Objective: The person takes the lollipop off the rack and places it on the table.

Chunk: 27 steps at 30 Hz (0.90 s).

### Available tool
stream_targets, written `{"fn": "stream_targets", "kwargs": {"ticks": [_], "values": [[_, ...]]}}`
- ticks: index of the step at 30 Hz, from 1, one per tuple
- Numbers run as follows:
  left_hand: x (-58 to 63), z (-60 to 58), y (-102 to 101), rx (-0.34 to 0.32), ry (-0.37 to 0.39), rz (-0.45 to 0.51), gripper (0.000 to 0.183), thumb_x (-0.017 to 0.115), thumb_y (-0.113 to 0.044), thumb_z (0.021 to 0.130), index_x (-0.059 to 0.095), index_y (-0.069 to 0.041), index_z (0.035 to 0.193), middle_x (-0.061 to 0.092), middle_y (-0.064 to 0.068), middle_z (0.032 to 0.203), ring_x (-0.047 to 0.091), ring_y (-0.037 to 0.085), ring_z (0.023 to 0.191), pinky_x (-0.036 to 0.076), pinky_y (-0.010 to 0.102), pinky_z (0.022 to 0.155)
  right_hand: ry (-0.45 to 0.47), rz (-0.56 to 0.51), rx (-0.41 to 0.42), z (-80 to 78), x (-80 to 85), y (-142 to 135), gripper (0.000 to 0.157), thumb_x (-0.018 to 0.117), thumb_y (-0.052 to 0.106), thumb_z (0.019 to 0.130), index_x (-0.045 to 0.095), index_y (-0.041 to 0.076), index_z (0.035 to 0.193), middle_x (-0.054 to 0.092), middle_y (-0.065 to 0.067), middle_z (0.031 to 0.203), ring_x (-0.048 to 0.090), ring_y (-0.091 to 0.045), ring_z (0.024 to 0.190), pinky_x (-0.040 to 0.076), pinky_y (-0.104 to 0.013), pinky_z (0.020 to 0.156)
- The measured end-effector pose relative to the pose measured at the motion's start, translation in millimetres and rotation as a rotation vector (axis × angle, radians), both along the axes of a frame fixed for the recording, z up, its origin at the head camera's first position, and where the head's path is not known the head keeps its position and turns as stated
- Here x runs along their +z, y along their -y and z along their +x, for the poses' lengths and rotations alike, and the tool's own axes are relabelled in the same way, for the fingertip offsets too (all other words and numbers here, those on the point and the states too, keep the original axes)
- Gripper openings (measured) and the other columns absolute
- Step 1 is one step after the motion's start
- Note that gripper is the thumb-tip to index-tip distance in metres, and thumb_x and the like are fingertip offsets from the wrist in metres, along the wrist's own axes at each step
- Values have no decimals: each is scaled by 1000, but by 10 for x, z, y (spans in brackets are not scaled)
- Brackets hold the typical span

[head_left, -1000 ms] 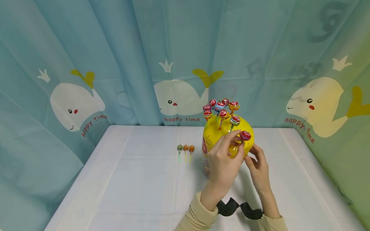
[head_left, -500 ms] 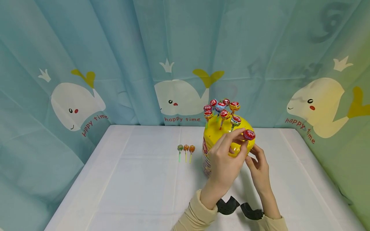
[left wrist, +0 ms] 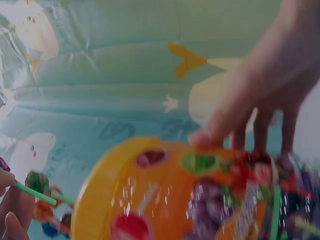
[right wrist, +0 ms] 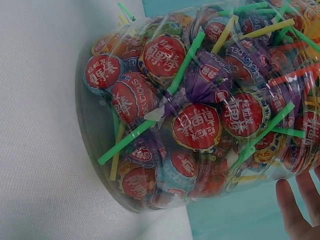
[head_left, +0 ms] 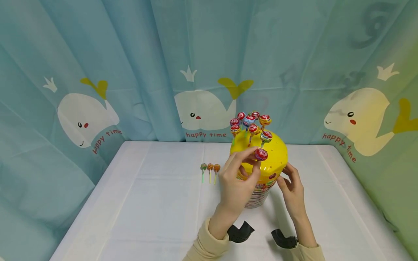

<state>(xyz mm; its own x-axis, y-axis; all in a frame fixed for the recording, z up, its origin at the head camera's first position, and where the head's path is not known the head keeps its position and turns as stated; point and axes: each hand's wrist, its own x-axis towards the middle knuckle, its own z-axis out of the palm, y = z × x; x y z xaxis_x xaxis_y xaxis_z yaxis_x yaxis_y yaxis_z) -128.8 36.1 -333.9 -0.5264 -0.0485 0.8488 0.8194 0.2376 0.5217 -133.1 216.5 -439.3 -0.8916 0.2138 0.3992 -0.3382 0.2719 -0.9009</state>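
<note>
My left hand (head_left: 237,186) pinches a red-and-purple wrapped lollipop (head_left: 261,154) above the front of a clear candy jar's yellow lid (head_left: 275,152). Its green stick (left wrist: 34,192) shows in the left wrist view, angled beside the lid. Several wrapped lollipops (head_left: 253,128) stand in the lid, mostly toward its back and left. My right hand (head_left: 293,192) rests against the jar's right side, its thumb toward the front and fingers fairly straight. Loose lollipops fill the jar (right wrist: 200,125) in the right wrist view, where fingers (right wrist: 292,210) lie beside its wall.
Three lollipops lie in a row on the white table, left of the jar: a green one (head_left: 203,166) and two orange ones (head_left: 210,166). A black curved piece (head_left: 241,232) sits at each wrist. A blue whale-print curtain (head_left: 137,72) hangs behind the table.
My left hand and its lollipop first shifted slightly right, then moved left across the lid's front, uncovering more of the lid and jar. The right hand stays at the jar's side.
</note>
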Motion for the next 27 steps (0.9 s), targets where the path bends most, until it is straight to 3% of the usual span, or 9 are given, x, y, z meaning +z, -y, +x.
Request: {"fn": "stream_targets", "kwargs": {"ticks": [9, 27], "values": [[-156, -97, 295, 63, 19, 21, 33, 68, 3, 82, 64, -5, 114, 67, 10, 86, 62, 17, 70, 43, 19, 52, 0, 2, 10, -15, 4, -2, 47, 50, 2, 96, 41, 8, 142, 46, 16, 134, 44, -5, 122, 41, -7, 93], [-542, -339, 628, 229, 287, 138, 30, 70, 0, 83, 68, -7, 112, 71, 11, 86, 65, 21, 73, 45, 20, 54, -6, -6, 10, -18, 2, 7, 47, 51, 0, 96, 41, 7, 142, 47, 16, 133, 45, -6, 121, 40, -8, 93]]}}
